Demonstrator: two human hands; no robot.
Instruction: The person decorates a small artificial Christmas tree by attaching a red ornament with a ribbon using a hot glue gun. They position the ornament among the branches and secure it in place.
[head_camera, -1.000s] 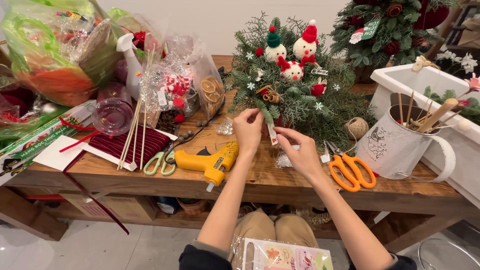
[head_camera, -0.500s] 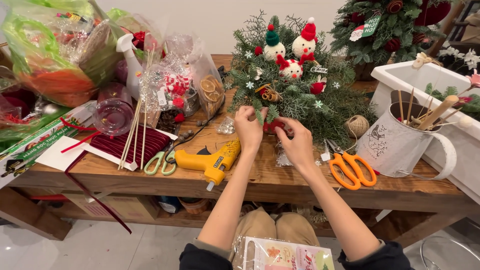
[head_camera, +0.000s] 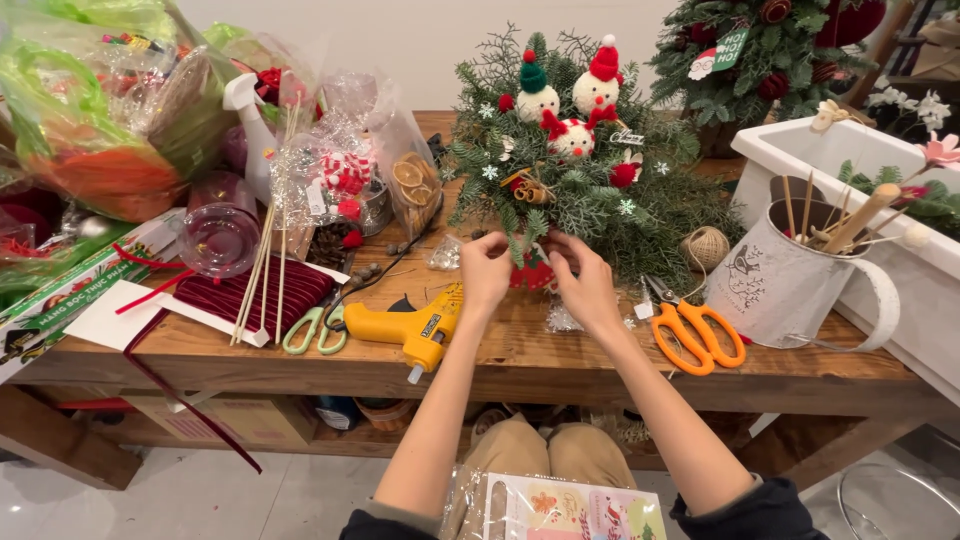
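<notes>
A green fir arrangement (head_camera: 590, 190) with small snowman figures in red and green hats (head_camera: 570, 100) stands on the wooden table (head_camera: 500, 360). My left hand (head_camera: 487, 272) and my right hand (head_camera: 583, 282) meet at its lower front edge. Both pinch at a small red piece (head_camera: 530, 272) among the low green sprigs. What exactly each hand grips is partly hidden by the fingers. A yellow glue gun (head_camera: 405, 327) lies just left of my left hand.
Orange scissors (head_camera: 690, 335) and a twine ball (head_camera: 706, 247) lie right of my hands, beside a white jug of sticks (head_camera: 790, 280). Green-handled scissors (head_camera: 315, 328), dark red ribbon (head_camera: 255, 295) and plastic bags of decorations (head_camera: 120, 110) fill the left. A white planter (head_camera: 900, 200) stands far right.
Both hands have come down from the middle of the arrangement to its lower front edge and closed in on the red piece there.
</notes>
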